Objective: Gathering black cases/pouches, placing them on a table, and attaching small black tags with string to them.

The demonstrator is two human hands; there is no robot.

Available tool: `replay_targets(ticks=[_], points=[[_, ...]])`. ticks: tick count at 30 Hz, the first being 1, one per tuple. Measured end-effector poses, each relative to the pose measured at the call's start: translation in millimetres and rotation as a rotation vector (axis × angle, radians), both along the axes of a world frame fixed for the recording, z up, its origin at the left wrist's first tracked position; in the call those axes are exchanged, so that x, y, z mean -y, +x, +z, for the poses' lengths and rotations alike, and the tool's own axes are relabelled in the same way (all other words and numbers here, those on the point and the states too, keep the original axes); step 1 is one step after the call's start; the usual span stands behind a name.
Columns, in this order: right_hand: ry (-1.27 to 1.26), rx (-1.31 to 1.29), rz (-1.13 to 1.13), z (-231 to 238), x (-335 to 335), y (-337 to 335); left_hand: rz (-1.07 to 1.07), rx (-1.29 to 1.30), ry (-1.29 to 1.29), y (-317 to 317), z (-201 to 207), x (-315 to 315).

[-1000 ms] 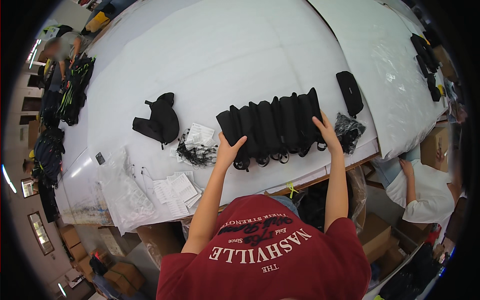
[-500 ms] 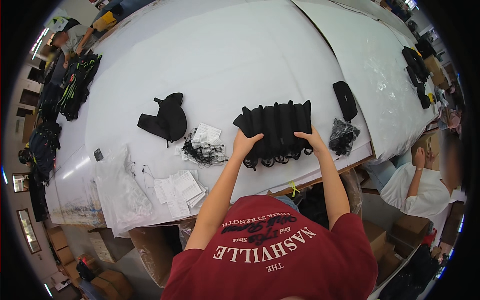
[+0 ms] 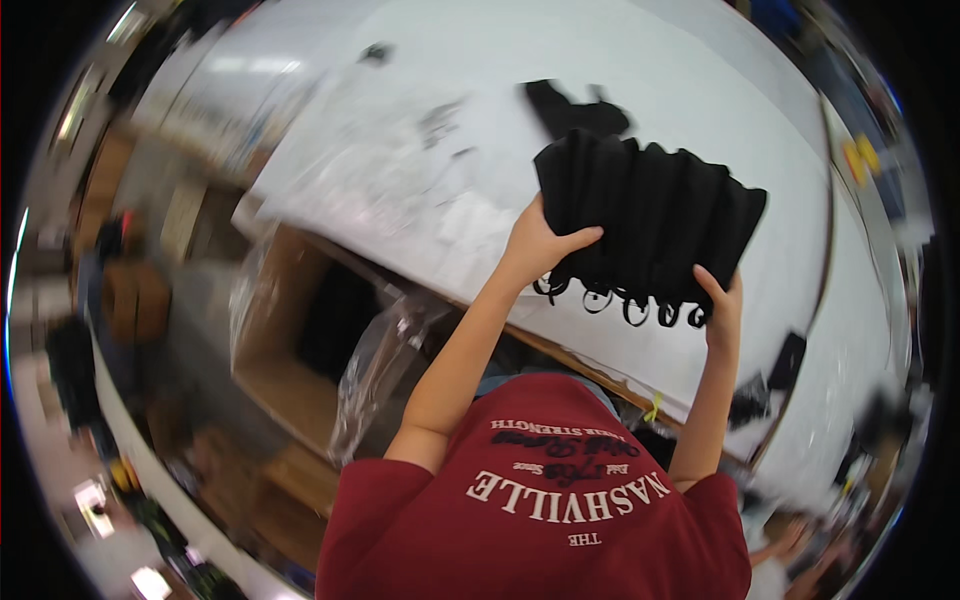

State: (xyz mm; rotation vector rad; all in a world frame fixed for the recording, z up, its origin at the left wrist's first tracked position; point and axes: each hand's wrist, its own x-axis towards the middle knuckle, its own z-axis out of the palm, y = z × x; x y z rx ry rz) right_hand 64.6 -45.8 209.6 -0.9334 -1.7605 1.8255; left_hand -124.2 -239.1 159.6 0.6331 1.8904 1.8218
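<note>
Gripping a row of black fabric pieces [image 3: 650,215] over a white table [image 3: 720,80], toward two o'clock from the centre of view. Clamped at the row's nine o'clock end by the left hand [image 3: 543,247], with thumb laid across the near face; pinned toward five o'clock by the right hand [image 3: 724,300], likewise thumb in front. Impossible to tell the spread of the fingers behind, mostly hidden by the fabric. Ridged and packed side by side, with small black loops [image 3: 635,315] dangling along the six o'clock edge. Lying just past the row, toward eleven o'clock: a blurred black fabric item [image 3: 585,117], partly covered from view. Spread at half past ten on the table: crumpled clear plastic [image 3: 365,150]. Seen at nine o'clock, just off the table's near edge: an open cardboard box [image 3: 275,330] with dark contents [image 3: 338,320] and clear sheeting [image 3: 375,375] beside. Visible near four o'clock: a yellow tie [image 3: 653,407] at the table's edge and, farther out, a dark bundle [image 3: 748,402] beside a black pouch [image 3: 787,362].
</note>
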Motion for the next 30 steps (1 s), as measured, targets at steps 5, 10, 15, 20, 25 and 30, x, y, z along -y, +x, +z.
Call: replay_targets(ticks=[5, 10, 15, 20, 25, 30], points=[[0.059, 0.065, 0.466, -30.3, 177.5, -138.6, 0.452, 0.281, 0.018, -22.8, -12.9, 250.6], [-0.105, 0.181, 0.944, -134.7, 391.3, -210.8, 0.903, 0.551, 0.064, 29.6, -104.2, 469.8], [-0.264, 0.423, 1.183, -300.8, 569.4, -237.9, 1.177, 0.831, -0.071, 71.2, -248.1, 624.8], [-0.229, 0.515, 1.267, -487.1, 653.5, -228.7, 1.173, 1.021, -0.127, 93.8, -424.3, 713.5], [0.139, 0.691, 1.36, -625.0, 676.6, -190.5, 1.235, 1.147, -0.242, 132.5, -544.1, 715.8], [0.354, 0.792, 1.512, -647.7, 670.9, -182.6, 1.362, 1.015, -0.316, 162.8, -599.2, 705.0]])
